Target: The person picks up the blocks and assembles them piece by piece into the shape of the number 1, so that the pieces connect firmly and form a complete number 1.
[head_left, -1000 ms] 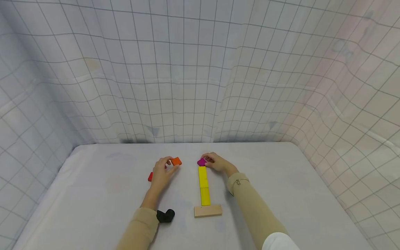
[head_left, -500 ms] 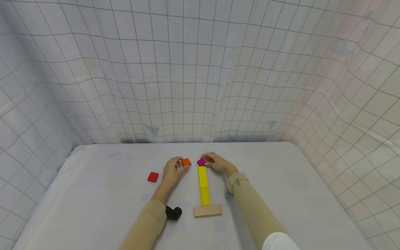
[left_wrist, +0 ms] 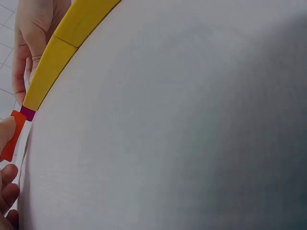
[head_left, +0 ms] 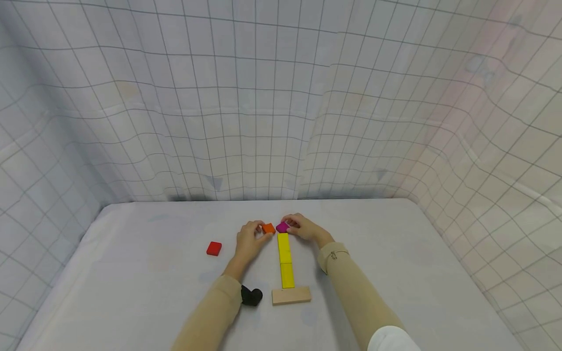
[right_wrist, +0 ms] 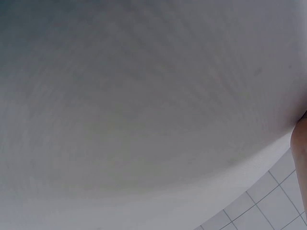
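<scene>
My left hand [head_left: 249,241] pinches an orange block [head_left: 269,228] between thumb and fingers, just left of a purple block [head_left: 282,227]. Fingertips of my right hand [head_left: 306,229] hold that purple block at the far end of a yellow row. Two yellow blocks, the far one [head_left: 284,248] and the near one [head_left: 287,276], lie end to end. Across their near end lies a plain wooden block [head_left: 291,296]. The left wrist view shows the orange block [left_wrist: 13,136] beside the purple one [left_wrist: 28,113]; whether they touch I cannot tell. Only a sliver of hand [right_wrist: 301,148] enters the right wrist view.
A red block [head_left: 214,248] lies alone to the left of my left hand. White cloth covers the table [head_left: 145,287]. Behind it hangs a white curtain [head_left: 246,122] with a dark grid, which continues along both sides. A black device [head_left: 252,296] sits at my left cuff.
My left hand has moved right with the orange block, up close to the purple one, uncovering the red block. My right hand and the purple block have stayed in place.
</scene>
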The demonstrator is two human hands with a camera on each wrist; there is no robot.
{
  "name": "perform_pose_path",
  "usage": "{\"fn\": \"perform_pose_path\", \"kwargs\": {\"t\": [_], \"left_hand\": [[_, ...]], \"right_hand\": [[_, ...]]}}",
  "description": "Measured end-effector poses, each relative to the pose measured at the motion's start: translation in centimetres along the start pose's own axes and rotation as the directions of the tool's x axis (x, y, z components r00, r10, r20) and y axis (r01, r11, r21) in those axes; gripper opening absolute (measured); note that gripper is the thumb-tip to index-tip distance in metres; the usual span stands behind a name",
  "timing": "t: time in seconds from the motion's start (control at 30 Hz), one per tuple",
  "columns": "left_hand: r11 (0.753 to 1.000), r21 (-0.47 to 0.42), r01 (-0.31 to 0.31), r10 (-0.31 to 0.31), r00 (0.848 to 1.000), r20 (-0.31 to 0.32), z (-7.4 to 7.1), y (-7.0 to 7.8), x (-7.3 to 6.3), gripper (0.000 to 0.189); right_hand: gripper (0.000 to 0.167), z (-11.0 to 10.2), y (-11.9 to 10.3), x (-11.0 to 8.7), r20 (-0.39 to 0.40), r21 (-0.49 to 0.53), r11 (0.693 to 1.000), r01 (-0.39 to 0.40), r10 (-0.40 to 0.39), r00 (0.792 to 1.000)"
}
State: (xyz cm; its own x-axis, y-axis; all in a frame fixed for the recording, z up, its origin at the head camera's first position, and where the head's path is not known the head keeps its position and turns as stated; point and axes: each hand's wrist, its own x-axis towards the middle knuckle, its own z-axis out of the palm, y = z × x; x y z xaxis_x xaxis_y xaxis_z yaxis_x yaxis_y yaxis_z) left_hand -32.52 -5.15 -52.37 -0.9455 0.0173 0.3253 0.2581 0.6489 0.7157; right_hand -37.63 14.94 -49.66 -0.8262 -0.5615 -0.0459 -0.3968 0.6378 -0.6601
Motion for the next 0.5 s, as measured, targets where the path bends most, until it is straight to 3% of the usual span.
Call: {"fn": "perform_pose_path", "kwargs": {"t": [0.5], "left_hand": [[0.991,0.13,0.012,-0.014,1.0,0.019,0.42,0.24,-0.33,0.036]], "right_hand": [[0.029,0.04,0.04,0.01,0.003,0.004,1.0,-0.02,0.02,1.0]]}}
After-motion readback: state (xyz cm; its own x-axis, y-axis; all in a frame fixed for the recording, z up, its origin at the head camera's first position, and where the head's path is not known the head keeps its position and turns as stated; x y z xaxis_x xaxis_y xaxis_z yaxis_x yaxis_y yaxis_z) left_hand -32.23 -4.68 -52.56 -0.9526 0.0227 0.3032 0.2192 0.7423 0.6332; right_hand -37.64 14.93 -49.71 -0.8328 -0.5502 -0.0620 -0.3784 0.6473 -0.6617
